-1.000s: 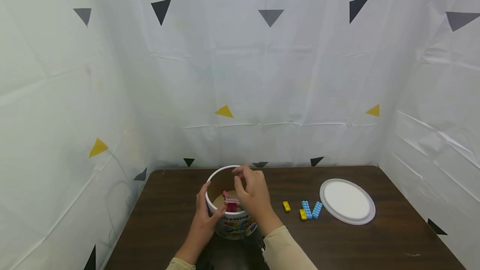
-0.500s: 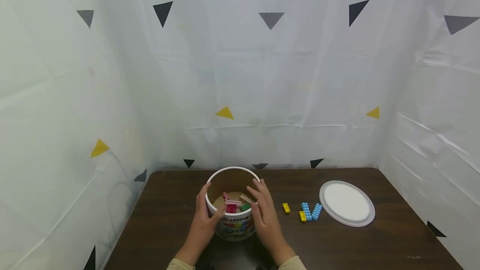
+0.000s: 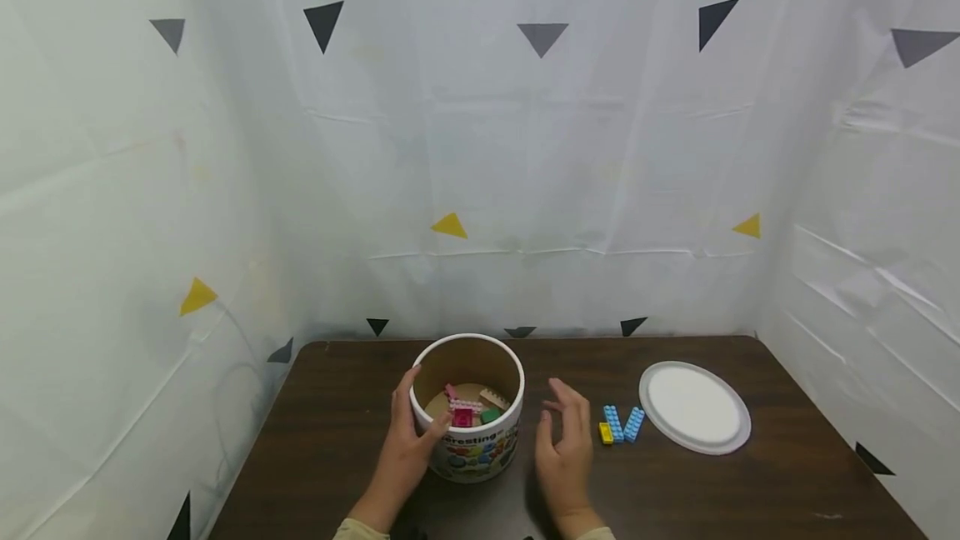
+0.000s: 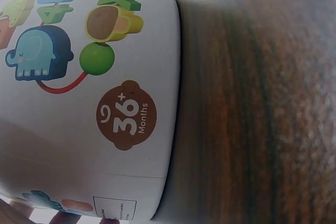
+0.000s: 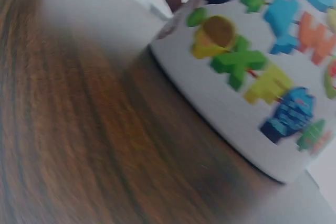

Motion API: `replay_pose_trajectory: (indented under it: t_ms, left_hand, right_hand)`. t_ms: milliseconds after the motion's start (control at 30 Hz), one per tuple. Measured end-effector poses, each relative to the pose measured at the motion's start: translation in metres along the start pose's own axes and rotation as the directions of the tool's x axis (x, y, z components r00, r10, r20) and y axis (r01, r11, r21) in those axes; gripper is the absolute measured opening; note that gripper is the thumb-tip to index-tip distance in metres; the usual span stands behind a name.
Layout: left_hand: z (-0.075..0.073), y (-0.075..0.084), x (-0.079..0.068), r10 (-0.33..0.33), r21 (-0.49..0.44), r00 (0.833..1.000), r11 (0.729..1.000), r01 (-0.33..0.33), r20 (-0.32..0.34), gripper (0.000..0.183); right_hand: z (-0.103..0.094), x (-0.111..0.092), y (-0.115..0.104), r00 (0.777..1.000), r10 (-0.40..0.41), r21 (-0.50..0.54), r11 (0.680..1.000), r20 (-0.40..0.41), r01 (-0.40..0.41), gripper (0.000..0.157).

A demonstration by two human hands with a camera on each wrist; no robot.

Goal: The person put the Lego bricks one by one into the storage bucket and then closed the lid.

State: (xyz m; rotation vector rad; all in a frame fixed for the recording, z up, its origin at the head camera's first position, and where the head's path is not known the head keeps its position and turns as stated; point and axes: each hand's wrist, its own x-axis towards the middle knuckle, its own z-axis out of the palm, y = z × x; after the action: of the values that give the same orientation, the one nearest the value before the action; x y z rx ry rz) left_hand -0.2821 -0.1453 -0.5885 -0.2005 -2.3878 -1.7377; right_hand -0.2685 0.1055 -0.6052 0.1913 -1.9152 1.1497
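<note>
A white round tub [image 3: 480, 454] with colourful printed pictures stands upright on the dark wooden table. Inside lie several toy bricks, among them a dark pink brick [image 3: 462, 417], a green brick [image 3: 491, 415] and a beige brick [image 3: 494, 397]. My left hand [image 3: 403, 444] grips the tub's left side, thumb at the front rim. Apart from the tub, on its right, my right hand [image 3: 566, 452] is low over the table, fingers loosely bent. It covers the spot where a yellow brick lay. Printed shapes on the tub's wall [image 5: 236, 87] fill much of the right wrist view.
Right of my right hand lie two light blue bricks [image 3: 613, 423] and a yellow brick [image 3: 606, 433]. Beyond them a round white lid [image 3: 693, 407] rests flat. White sheeting [image 3: 525, 165] with triangles surrounds the table [image 3: 712, 490] at the back and sides.
My right hand has come from above the tub's opening to its right rim, then away rightward over the nearer yellow brick. The left hand stays on the tub.
</note>
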Motion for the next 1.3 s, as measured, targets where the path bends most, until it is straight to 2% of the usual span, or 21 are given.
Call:
replay_pose_trajectory:
  t_ms: [67,133,233,300,333,433,533,767,933,1100,1200,1300]
  left_hand:
    - [0.0,0.0,0.0,0.004,-0.002,1.0,1.0,-0.004,-0.002,0.087]
    - [-0.001,0.001,0.001,0.012,0.001,1.0,1.0,-0.012,-0.004,0.088]
    - [-0.001,0.001,0.001,0.018,0.005,1.0,1.0,-0.018,0.0,0.088]
    - [-0.001,0.001,0.001,0.015,0.001,1.0,1.0,-0.015,0.004,0.088]
    - [-0.001,0.001,0.001,0.01,-0.001,1.0,1.0,-0.01,0.007,0.087]
    - [0.0,0.002,0.001,-0.003,-0.013,1.0,1.0,0.004,0.016,0.088]
    - [0.001,0.002,0.001,-0.012,-0.019,1.0,1.0,0.012,0.019,0.088]
    - [0.001,0.001,0.001,-0.017,-0.021,1.0,1.0,0.017,0.005,0.087]
    - [0.001,0.002,0.001,-0.007,-0.028,1.0,1.0,0.008,0.008,0.088]
    - [0.001,0.003,0.0,-0.008,-0.029,1.0,1.0,0.009,0.01,0.088]
    - [0.001,0.003,0.0,-0.014,-0.027,1.0,1.0,0.015,0.011,0.088]
    - [0.002,0.003,-0.001,-0.021,-0.026,1.0,0.999,0.021,0.013,0.088]
  right_hand:
    - [-0.002,0.001,0.008,0.989,0.139,-0.11,0.983,-0.057,-0.144,0.061]
    - [-0.005,0.003,0.015,0.964,0.255,-0.18,0.947,-0.079,-0.266,0.061]
    - [-0.008,0.005,0.022,0.928,0.367,-0.213,0.903,-0.07,-0.373,0.064]
    - [-0.01,0.006,0.025,0.912,0.407,-0.217,0.887,-0.054,-0.409,0.065]
    - [-0.01,0.006,0.026,0.907,0.42,-0.218,0.882,-0.043,-0.418,0.066]
    - [-0.012,0.007,0.03,0.91,0.414,-0.227,0.884,-0.021,-0.408,0.066]
    - [-0.012,0.008,0.034,0.913,0.407,-0.271,0.881,0.012,-0.389,0.06]
    - [-0.012,0.008,0.042,0.877,0.466,-0.376,0.838,0.117,-0.395,0.039]
    - [-0.012,0.009,0.042,0.876,0.463,-0.38,0.841,0.136,-0.386,0.036]
    - [-0.013,0.008,0.042,0.875,0.47,-0.353,0.843,0.114,-0.406,0.027]
    - [-0.013,0.008,0.043,0.863,0.496,-0.305,0.84,0.098,-0.449,0.02]
    - [-0.014,0.007,0.046,0.835,0.541,-0.255,0.825,0.099,-0.504,0.016]
